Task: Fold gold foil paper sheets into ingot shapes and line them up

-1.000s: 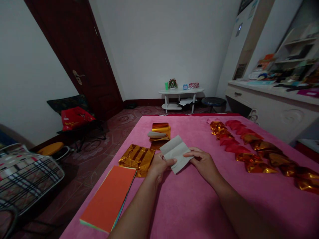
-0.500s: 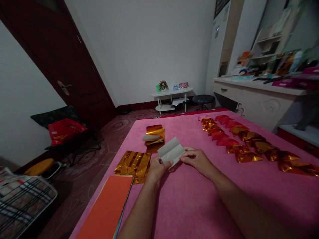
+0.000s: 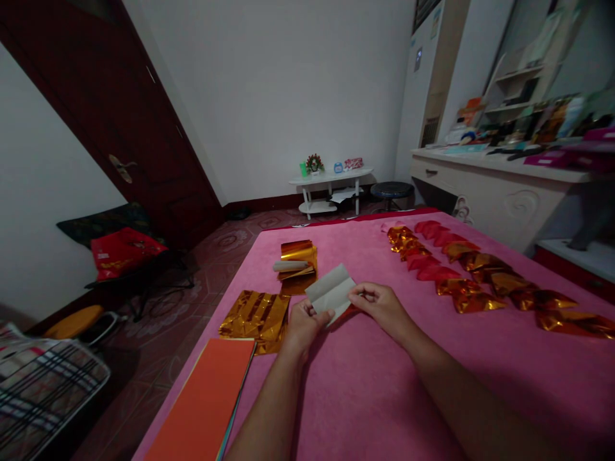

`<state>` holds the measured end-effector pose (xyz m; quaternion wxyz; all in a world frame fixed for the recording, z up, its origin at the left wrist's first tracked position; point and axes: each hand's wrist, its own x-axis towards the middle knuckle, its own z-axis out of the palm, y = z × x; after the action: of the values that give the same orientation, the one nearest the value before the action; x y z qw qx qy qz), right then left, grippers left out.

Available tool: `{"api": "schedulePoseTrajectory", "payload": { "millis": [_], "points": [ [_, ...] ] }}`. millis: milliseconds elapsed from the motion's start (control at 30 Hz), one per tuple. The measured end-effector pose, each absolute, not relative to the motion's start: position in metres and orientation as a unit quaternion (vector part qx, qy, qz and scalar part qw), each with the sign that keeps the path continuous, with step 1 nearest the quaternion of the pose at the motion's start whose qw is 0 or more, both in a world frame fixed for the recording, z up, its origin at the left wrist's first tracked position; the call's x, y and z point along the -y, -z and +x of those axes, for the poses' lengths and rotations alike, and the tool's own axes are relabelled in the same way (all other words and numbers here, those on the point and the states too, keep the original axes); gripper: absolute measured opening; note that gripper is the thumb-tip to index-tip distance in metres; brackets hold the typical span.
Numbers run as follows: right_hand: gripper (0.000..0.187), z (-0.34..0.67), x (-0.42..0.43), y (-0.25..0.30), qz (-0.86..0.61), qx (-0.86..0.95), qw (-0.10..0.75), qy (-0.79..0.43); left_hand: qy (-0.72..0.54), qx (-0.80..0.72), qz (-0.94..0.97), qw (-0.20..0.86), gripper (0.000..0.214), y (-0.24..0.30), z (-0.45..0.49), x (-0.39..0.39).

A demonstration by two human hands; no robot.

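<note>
Both of my hands hold one creased sheet of paper [image 3: 329, 291], pale side up, a strip of red showing under its near edge. My left hand [image 3: 302, 323] pinches the sheet's near left corner with thumb on top. My right hand [image 3: 379, 304] pinches its right edge, fingers curled. The sheet hovers just above the pink cloth [image 3: 375, 397] that covers the surface in front of me.
A flat stack of orange sheets [image 3: 204, 400] lies at the near left, crumpled gold foil sheets [image 3: 254, 315] beyond it, and a gold foil bundle [image 3: 298, 256] with a pale roll farther back. A row of folded gold and red pieces [image 3: 480, 269] runs along the right.
The view swung and settled between the first two frames. Since then my right hand has curled its fingers at the sheet's right edge, and a red underside now shows.
</note>
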<state>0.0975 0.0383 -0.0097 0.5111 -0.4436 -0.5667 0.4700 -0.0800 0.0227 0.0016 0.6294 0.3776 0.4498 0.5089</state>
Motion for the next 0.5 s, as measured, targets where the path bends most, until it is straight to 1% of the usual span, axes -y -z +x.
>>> {"api": "schedulePoseTrajectory", "payload": {
  "millis": [133, 267, 400, 500],
  "points": [
    [0.033, 0.1005, -0.0363, 0.0064, -0.446, 0.572, 0.521, -0.45, -0.519, -0.426, 0.406, 0.62, 0.048, 0.0039, -0.0817, -0.0244],
    [0.032, 0.1009, -0.0364, 0.0068, -0.421, 0.55, 0.538, -0.481, -0.525, -0.426, 0.399, 0.62, 0.05, 0.0062, -0.0816, -0.0257],
    [0.044, 0.0995, -0.0376, 0.0077, -0.393, 0.529, 0.559, -0.504, -0.546, -0.424, 0.386, 0.611, 0.048, 0.0082, -0.082, -0.0276],
    [0.04, 0.0987, -0.0378, 0.0094, -0.401, 0.524, 0.556, -0.505, -0.556, -0.426, 0.374, 0.608, 0.048, 0.0092, -0.0828, -0.0287]
  ]
}}
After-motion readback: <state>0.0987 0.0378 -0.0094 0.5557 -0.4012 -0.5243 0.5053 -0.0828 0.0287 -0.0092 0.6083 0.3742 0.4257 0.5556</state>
